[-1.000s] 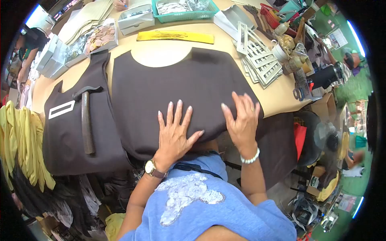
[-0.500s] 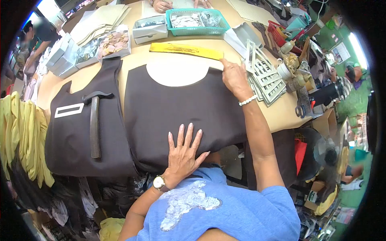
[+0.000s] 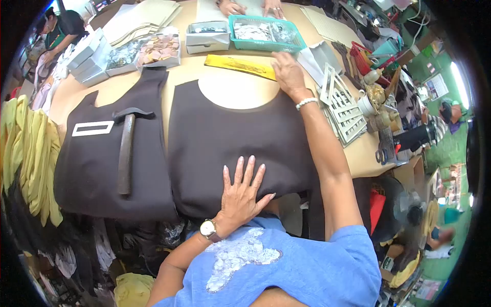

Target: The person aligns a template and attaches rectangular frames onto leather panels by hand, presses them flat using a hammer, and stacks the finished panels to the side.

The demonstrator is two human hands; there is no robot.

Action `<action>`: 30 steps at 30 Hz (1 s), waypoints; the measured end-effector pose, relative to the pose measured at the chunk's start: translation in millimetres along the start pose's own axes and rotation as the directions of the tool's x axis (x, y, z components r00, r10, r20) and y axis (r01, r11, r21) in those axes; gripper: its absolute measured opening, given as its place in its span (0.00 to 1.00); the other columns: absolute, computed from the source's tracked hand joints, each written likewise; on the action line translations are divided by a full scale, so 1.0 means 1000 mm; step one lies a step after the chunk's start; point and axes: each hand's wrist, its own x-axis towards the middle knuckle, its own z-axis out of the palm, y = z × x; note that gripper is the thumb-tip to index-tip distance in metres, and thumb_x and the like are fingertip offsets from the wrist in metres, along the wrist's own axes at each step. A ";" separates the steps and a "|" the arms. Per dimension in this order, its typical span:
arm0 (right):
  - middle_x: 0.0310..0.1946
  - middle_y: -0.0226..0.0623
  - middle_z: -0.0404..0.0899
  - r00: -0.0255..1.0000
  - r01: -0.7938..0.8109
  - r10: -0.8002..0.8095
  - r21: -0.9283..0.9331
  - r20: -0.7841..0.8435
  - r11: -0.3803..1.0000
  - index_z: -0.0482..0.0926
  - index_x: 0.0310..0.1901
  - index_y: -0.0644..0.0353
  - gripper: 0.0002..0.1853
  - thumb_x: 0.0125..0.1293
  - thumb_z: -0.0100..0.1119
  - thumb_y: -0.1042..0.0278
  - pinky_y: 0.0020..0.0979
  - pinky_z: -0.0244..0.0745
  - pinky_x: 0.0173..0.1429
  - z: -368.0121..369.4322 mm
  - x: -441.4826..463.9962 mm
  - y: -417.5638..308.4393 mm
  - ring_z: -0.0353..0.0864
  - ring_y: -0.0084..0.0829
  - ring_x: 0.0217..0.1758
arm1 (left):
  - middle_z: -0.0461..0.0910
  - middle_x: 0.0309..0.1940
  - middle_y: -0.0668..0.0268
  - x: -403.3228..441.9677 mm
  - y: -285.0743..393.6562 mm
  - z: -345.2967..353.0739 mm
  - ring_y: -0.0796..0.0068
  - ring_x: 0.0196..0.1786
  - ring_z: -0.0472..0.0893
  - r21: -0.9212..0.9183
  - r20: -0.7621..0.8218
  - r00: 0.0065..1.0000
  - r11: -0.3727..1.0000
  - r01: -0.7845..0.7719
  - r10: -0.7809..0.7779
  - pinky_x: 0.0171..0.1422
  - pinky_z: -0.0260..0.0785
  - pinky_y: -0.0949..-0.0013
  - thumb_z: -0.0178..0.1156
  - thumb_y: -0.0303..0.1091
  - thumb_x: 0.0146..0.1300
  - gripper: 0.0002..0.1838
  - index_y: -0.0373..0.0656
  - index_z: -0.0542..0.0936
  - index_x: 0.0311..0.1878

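Observation:
My left hand [image 3: 240, 199] lies flat, fingers spread, on the near edge of a large dark fabric panel [image 3: 230, 133] with a curved neckline. My right hand [image 3: 289, 74] is over the right end of a yellow strip [image 3: 239, 65], just in front of a teal basket [image 3: 302, 46]. Its fingers are loosely bent with nothing visible in them; the strip's end is hidden beneath it. To the left, a hammer [image 3: 126, 153] and a white rectangular frame [image 3: 92, 128] rest on a second dark fabric panel [image 3: 97, 179].
White boxes [image 3: 207, 43] and a tray of pinkish pieces [image 3: 159, 51] line the back. Pale slotted templates [image 3: 340, 110] are stacked at right, near scissors [image 3: 381, 155]. Yellow cloths [image 3: 30, 158] hang at left. Another person's hands [image 3: 232, 7] are across the table.
My right hand has moved up and left, from beside the yellow strip's right end to over it. My left hand stays on the panel. The view has shifted slightly.

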 end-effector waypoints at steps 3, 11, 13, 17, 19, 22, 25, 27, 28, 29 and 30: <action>0.46 0.44 0.76 0.980 -0.057 0.070 -0.072 0.188 0.996 0.77 0.50 0.60 0.20 0.62 0.54 0.56 0.45 0.66 0.57 0.033 0.009 -0.002 0.74 0.41 0.54 | 0.56 0.70 0.50 0.000 0.001 -0.003 0.47 0.72 0.53 0.019 0.006 1.000 1.000 0.000 0.000 0.69 0.41 0.34 0.54 0.61 0.59 0.38 0.45 0.66 0.67; 0.37 0.47 0.80 0.913 -0.234 0.172 0.130 0.370 0.963 0.75 0.37 0.62 0.14 0.57 0.62 0.60 0.40 0.72 0.48 0.018 0.031 -0.010 0.79 0.46 0.44 | 0.56 0.70 0.51 0.000 -0.001 -0.002 0.48 0.72 0.54 0.001 0.003 1.000 1.000 0.000 0.000 0.68 0.43 0.34 0.54 0.61 0.58 0.38 0.46 0.67 0.66; 0.33 0.47 0.81 0.964 -0.178 0.131 0.195 0.232 0.964 0.75 0.36 0.62 0.13 0.56 0.63 0.61 0.39 0.74 0.44 -0.001 0.044 -0.023 0.81 0.46 0.38 | 0.56 0.70 0.51 -0.001 -0.001 -0.001 0.48 0.72 0.53 -0.001 0.004 1.000 1.000 0.000 0.000 0.68 0.43 0.34 0.54 0.61 0.59 0.38 0.46 0.67 0.66; 0.32 0.43 0.82 0.988 0.120 -0.075 0.373 -0.133 0.920 0.77 0.41 0.61 0.09 0.62 0.59 0.68 0.33 0.76 0.40 -0.063 0.079 -0.050 0.83 0.37 0.34 | 0.55 0.70 0.51 0.000 -0.002 0.000 0.48 0.73 0.52 0.003 0.027 1.000 1.000 -0.001 0.001 0.68 0.42 0.33 0.53 0.62 0.59 0.38 0.46 0.67 0.66; 0.35 0.33 0.82 0.997 0.077 -0.053 0.500 -0.062 0.863 0.77 0.46 0.60 0.09 0.68 0.54 0.67 0.25 0.74 0.45 -0.103 0.076 -0.076 0.78 0.18 0.39 | 0.55 0.70 0.50 -0.001 -0.002 0.002 0.47 0.73 0.52 -0.002 0.019 1.000 1.000 -0.003 0.003 0.68 0.41 0.32 0.53 0.62 0.59 0.39 0.46 0.67 0.67; 0.31 0.35 0.82 0.980 0.047 -0.147 0.562 0.134 0.826 0.78 0.41 0.65 0.10 0.65 0.57 0.67 0.28 0.74 0.43 -0.124 0.048 -0.087 0.79 0.24 0.34 | 0.54 0.70 0.50 -0.002 -0.002 0.004 0.47 0.73 0.51 -0.002 0.016 1.000 1.000 -0.006 0.006 0.68 0.41 0.32 0.53 0.62 0.58 0.39 0.46 0.67 0.67; 0.36 0.41 0.82 0.887 -0.135 -0.082 0.425 0.455 0.895 0.78 0.44 0.67 0.12 0.63 0.56 0.68 0.28 0.74 0.47 -0.121 0.021 -0.079 0.80 0.26 0.39 | 0.54 0.70 0.51 -0.001 -0.003 0.003 0.47 0.73 0.51 -0.011 0.020 1.000 1.000 -0.002 0.002 0.68 0.41 0.32 0.54 0.62 0.58 0.39 0.46 0.67 0.66; 0.47 0.43 0.80 0.815 -0.209 0.037 0.234 0.578 0.949 0.75 0.53 0.65 0.16 0.63 0.54 0.70 0.31 0.70 0.58 -0.098 0.008 -0.042 0.78 0.33 0.53 | 0.55 0.70 0.51 -0.001 -0.004 0.004 0.47 0.73 0.52 0.008 0.005 1.000 1.000 -0.014 0.014 0.68 0.42 0.32 0.54 0.62 0.58 0.38 0.46 0.67 0.66; 0.49 0.46 0.79 0.809 -0.097 0.037 0.071 0.586 0.993 0.73 0.55 0.64 0.19 0.61 0.54 0.72 0.33 0.70 0.59 -0.086 -0.002 -0.018 0.77 0.38 0.54 | 0.55 0.70 0.51 -0.002 -0.003 0.004 0.47 0.72 0.52 0.009 0.008 1.000 1.000 -0.015 0.015 0.68 0.42 0.33 0.54 0.62 0.58 0.38 0.46 0.67 0.66; 0.51 0.50 0.78 0.805 0.023 0.037 -0.094 0.592 0.995 0.72 0.57 0.64 0.22 0.59 0.53 0.73 0.36 0.70 0.60 -0.076 -0.010 0.002 0.76 0.43 0.56 | 0.56 0.70 0.50 -0.002 -0.003 0.003 0.47 0.72 0.53 0.013 0.007 1.000 1.000 -0.016 0.016 0.68 0.43 0.33 0.54 0.62 0.58 0.38 0.46 0.67 0.66; 0.52 0.52 0.76 0.754 -0.001 0.147 -0.222 0.640 0.975 0.69 0.59 0.64 0.26 0.55 0.56 0.74 0.38 0.69 0.60 -0.072 -0.016 0.009 0.75 0.45 0.57 | 0.56 0.69 0.50 -0.001 -0.003 0.002 0.47 0.72 0.54 0.017 0.005 1.000 1.000 -0.016 0.016 0.68 0.43 0.33 0.53 0.62 0.58 0.38 0.46 0.67 0.66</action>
